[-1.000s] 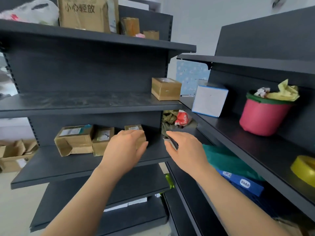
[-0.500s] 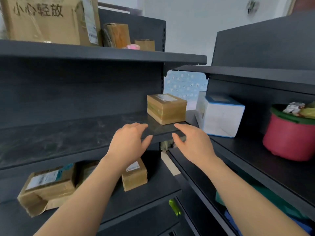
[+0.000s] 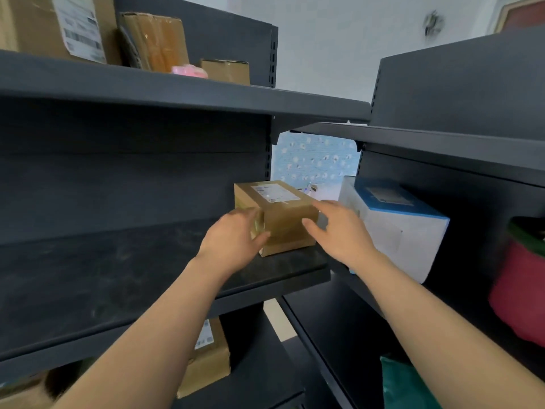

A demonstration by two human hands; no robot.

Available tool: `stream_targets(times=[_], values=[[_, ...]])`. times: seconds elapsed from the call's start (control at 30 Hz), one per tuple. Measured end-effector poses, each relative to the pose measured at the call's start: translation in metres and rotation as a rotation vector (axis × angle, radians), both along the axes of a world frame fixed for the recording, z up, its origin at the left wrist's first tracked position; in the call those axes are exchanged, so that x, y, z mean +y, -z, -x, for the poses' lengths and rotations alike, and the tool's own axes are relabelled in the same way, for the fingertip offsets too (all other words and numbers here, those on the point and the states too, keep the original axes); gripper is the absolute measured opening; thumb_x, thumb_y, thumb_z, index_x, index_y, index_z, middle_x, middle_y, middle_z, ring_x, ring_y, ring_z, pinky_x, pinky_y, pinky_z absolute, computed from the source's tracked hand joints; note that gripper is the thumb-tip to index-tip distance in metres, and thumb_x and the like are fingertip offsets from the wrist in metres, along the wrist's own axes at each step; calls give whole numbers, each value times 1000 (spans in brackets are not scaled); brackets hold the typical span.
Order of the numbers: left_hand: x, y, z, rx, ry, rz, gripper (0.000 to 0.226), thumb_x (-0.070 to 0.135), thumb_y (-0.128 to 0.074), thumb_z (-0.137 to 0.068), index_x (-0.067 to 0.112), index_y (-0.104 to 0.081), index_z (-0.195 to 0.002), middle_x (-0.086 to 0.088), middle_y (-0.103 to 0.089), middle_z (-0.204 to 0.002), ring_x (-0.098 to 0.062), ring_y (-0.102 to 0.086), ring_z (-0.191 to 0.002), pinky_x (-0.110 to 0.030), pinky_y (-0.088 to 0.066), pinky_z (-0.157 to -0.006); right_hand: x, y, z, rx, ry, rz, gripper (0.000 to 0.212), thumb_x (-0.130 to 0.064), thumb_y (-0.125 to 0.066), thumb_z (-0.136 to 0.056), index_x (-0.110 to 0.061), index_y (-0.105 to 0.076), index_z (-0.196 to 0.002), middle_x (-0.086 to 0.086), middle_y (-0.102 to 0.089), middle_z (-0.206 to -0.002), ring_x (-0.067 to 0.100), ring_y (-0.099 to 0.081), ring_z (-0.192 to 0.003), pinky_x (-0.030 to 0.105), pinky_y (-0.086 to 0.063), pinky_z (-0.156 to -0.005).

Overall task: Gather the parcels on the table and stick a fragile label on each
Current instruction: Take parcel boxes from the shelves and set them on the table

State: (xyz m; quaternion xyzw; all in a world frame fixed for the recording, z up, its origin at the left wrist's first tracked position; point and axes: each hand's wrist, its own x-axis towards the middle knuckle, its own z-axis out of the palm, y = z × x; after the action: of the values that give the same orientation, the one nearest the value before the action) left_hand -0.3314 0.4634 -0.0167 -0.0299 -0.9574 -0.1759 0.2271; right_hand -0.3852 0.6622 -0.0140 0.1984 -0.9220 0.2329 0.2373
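Dark metal shelving (image 3: pixel 124 261) fills the frame, two racks meeting at a corner in the centre, with a pale wall behind. The brown parcel (image 3: pixel 280 214) you are after sits at the right end of the middle shelf, in the centre of the frame, shipping slip facing up. Your left hand (image 3: pixel 236 240) is against its near left face, thumb reaching along the front, and your right hand (image 3: pixel 342 231) meets its right side, fingers spread; both are open and bracketing the box rather than clenched, though I cannot tell how firmly either presses. Taking it from both sides makes sense: the box is too wide for one hand. Just right of it, on the adjoining rack, stands a white box with a blue top (image 3: pixel 404 228), so your right hand has little room there. More parcels wait at upper left (image 3: pixel 153 39) and at lower centre (image 3: pixel 209 358), so gathering looks barely started, and no labels are in view.
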Motion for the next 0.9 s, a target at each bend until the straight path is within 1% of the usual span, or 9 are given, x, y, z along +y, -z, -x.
stream_targets(times=[0.17,0.3,0.33,0.47,0.53,0.6,0.73,0.83,0.9], values=[[8,4,44,-13,1,-124,65,44,-61,-87,19,-35,-141,-6,-53,-131,-24,-51,-118,-35,-44,-94,4,-4,52,-84,-35,-30,59,-47,-56,-90,-27,-38,-143,1,-42,-145,20,-43,-128,33,-37,-101],[9,11,65,-74,32,-246,73,41,-64,-85,22,-28,-146,-4,-54,-130,-20,-53,-115,-21,-39,-85,0,-1,75,-223,-231,31,61,-41,-61,-89,-37,-34,-144,-5,-52,-136,5,-47,-111,20,-37,-92],[8,13,69,-73,41,-273,75,39,-65,-85,22,-27,-147,-4,-55,-129,-19,-53,-113,-19,-38,-84,-2,1,79,-233,-253,53,61,-40,-62,-88,-37,-34,-143,-6,-55,-132,5,-50,-110,18,-38,-90],[6,20,71,-14,40,-307,78,37,-69,-82,23,-28,-147,-2,-55,-129,-18,-53,-114,-22,-42,-89,-6,9,81,-154,-231,89,63,-45,-64,-84,-34,-40,-142,-4,-61,-121,11,-57,-105,25,-46,-91],[4,21,67,18,40,-319,78,38,-70,-81,25,-30,-146,-1,-55,-129,-19,-53,-114,-27,-45,-93,-7,10,71,-113,-214,99,62,-46,-64,-84,-33,-43,-141,-5,-62,-115,9,-58,-95,27,-48,-88],[4,20,57,63,49,-342,77,37,-72,-80,28,-32,-145,1,-56,-127,-17,-56,-110,-28,-47,-91,-6,9,57,-72,-196,131,61,-44,-65,-83,-33,-45,-139,-6,-61,-110,8,-57,-92,27,-49,-86],[4,13,28,168,99,-397,74,34,-76,-75,33,-40,-140,11,-58,-108,-7,-56,-89,-23,-46,-78,-4,7,18,9,-123,158,59,-45,-65,-84,-32,-45,-138,-3,-58,-120,9,-56,-94,27,-48,-86],[3,9,3,182,174,-452,72,33,-78,-74,39,-43,-137,24,-52,-101,6,-50,-85,-15,-41,-77,-1,7,-15,48,-41,165,61,-48,-65,-82,-31,-46,-138,-1,-57,-123,15,-55,-105,33,-50,-90],[2,8,-14,179,234,-473,72,35,-78,-72,41,-44,-135,26,-52,-101,6,-52,-87,-17,-45,-80,-1,7,-41,63,5,194,61,-48,-66,-81,-30,-48,-137,-2,-58,-120,15,-56,-103,33,-50,-87]])
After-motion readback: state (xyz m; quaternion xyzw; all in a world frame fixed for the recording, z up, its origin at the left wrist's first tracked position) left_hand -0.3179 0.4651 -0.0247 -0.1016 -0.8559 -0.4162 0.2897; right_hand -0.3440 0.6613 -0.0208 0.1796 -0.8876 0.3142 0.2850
